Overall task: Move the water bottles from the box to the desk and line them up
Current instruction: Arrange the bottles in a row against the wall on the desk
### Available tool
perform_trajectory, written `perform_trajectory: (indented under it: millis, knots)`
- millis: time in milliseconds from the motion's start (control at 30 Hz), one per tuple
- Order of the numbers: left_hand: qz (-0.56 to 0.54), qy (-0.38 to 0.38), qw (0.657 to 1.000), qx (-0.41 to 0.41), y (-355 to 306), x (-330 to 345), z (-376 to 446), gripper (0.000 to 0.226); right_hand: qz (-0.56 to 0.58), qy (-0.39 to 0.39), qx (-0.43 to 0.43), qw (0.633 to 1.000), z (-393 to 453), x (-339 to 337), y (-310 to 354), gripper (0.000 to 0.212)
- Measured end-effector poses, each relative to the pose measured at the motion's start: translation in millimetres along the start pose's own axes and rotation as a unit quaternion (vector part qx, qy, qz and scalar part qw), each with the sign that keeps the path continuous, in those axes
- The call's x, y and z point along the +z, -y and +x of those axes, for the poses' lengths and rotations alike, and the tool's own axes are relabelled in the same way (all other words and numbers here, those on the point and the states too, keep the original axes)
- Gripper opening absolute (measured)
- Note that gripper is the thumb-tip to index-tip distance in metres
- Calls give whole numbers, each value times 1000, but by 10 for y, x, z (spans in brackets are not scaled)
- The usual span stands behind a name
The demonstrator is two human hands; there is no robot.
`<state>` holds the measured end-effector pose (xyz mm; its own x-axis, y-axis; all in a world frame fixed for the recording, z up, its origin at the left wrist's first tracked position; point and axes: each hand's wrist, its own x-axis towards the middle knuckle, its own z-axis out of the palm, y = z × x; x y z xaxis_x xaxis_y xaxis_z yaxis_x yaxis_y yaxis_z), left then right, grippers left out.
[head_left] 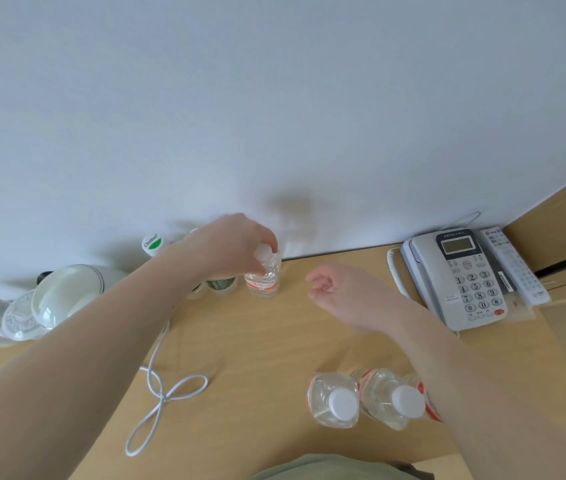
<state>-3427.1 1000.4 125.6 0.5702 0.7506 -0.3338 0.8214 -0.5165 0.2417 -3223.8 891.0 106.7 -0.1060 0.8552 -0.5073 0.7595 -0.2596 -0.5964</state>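
Observation:
A clear water bottle (263,277) with a red label and white cap stands upright on the wooden desk (257,341) near the wall. My left hand (236,244) grips it from above around the cap and neck. My right hand (343,294) hovers over the desk to the right of that bottle, its fingers loosely curled and holding nothing. Two more bottles, one (335,400) and another (394,398), stand side by side near the desk's front edge, partly under my right forearm. No box is in view.
A grey desk phone (461,275) and a remote (513,265) sit at the right. Other bottles (220,284) and a green-capped one (153,244) stand left of the held bottle. White lidded dishes (63,294) lie at far left. A white cable (167,393) loops across the desk.

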Motion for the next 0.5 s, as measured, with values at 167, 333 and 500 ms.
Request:
perform_trajectory:
  millis: [167, 333, 500]
  knots:
    - [3, 6, 1000, -4, 82, -1, 20, 31, 10, 4, 2, 1000, 59, 22, 26, 36]
    - [4, 12, 1000, -11, 129, -46, 36, 30, 8, 5, -1, 1000, 82, 47, 39, 36]
    - [4, 11, 1000, -15, 177, -87, 46, 29, 3, 10, -7, 1000, 96, 58, 78, 37]
